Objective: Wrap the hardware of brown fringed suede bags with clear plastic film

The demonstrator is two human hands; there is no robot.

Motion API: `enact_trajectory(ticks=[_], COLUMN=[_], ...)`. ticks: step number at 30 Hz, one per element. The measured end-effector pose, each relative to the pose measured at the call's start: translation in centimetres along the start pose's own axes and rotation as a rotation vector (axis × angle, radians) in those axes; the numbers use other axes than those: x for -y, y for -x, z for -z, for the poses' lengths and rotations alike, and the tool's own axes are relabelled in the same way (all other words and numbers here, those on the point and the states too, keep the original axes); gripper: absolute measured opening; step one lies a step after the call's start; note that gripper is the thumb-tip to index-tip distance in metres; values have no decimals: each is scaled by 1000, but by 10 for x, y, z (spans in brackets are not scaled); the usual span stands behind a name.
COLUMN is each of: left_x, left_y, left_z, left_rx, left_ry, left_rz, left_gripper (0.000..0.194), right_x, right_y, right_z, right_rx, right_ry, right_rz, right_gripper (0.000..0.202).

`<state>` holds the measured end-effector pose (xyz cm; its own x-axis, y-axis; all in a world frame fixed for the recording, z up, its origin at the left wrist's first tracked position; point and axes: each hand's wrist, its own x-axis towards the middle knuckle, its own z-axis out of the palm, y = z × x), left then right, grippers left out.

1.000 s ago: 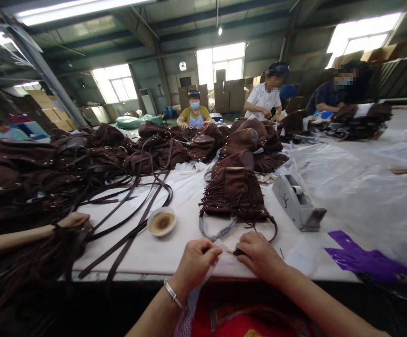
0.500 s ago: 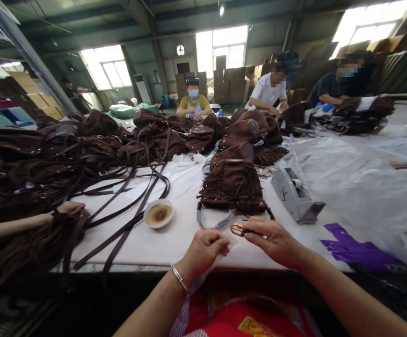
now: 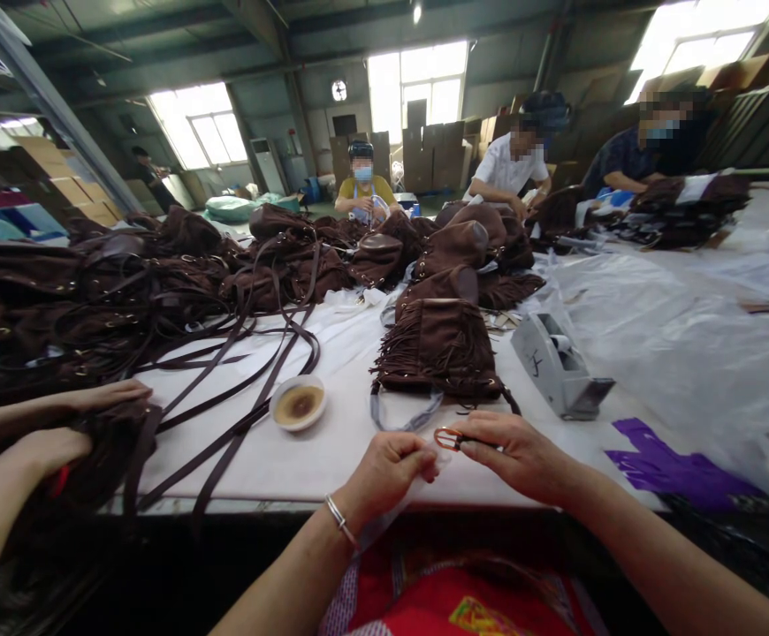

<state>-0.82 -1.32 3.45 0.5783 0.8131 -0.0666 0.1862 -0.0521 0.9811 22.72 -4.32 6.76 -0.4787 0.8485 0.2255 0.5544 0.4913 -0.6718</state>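
Observation:
My left hand point(image 3: 384, 473) is closed, thumb against fingers, pinching a strip of thin translucent plastic film point(image 3: 388, 523) that trails down below it. Close by on the right, my right hand point(image 3: 521, 452) grips the dark end of a strap with a gold-orange buckle point(image 3: 447, 438) sticking out toward the left hand. Most of that strap is hidden by the fingers. Just beyond both hands, a dark brown fringed bag point(image 3: 441, 340) lies flat on the white table, its handle point(image 3: 401, 422) wrapped in greyish plastic.
A grey tape dispenser point(image 3: 557, 367) stands right of the bag. Left of it sits a white bowl point(image 3: 300, 404) of brownish stuff. Long brown straps point(image 3: 252, 437) and piled brown bags point(image 3: 152, 283) fill the left. A co-worker's hands point(image 3: 59, 442) handle brown material there. Clear plastic sheeting point(image 3: 663, 327) spreads right.
The plastic film between my hands looks more bunched; both hands stay almost in place. At the left, a co-worker's second hand has come into view, with something red at its fingers.

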Motion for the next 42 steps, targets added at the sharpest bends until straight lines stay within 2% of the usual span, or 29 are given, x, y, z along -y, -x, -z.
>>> enact_trajectory(ticks=[12, 17, 24, 28, 31, 35, 38, 42], left_x=[-9, -8, -11, -13, -12, -9, -7, -5], left_y=[0, -1, -8, -10, -7, -4, -8, -20], left_z=[2, 4, 5, 3, 4, 3, -1, -10], left_rx=[-16, 98, 232, 270, 237, 192, 182, 163], left_ry=[-86, -77, -121, -158, -171, -147, -138, -178], left_rz=[0, 13, -5, -12, -5, 44, 69, 34], left_gripper=[34, 28, 31, 33, 35, 38, 43, 46], right_x=[4, 6, 12, 9, -4, -21, -21, -13], right_y=[1, 0, -8, -9, -3, 1, -3, -10], right_z=[2, 8, 5, 5, 8, 9, 5, -2], right_rx=[58, 194, 269, 241, 218, 184, 151, 122], right_ry=[-13, 90, 197, 214, 253, 310, 380, 469], right_rz=[20, -22, -11, -14, -47, -84, -87, -77], right_gripper=[29, 25, 22, 10, 19, 15, 23, 25])
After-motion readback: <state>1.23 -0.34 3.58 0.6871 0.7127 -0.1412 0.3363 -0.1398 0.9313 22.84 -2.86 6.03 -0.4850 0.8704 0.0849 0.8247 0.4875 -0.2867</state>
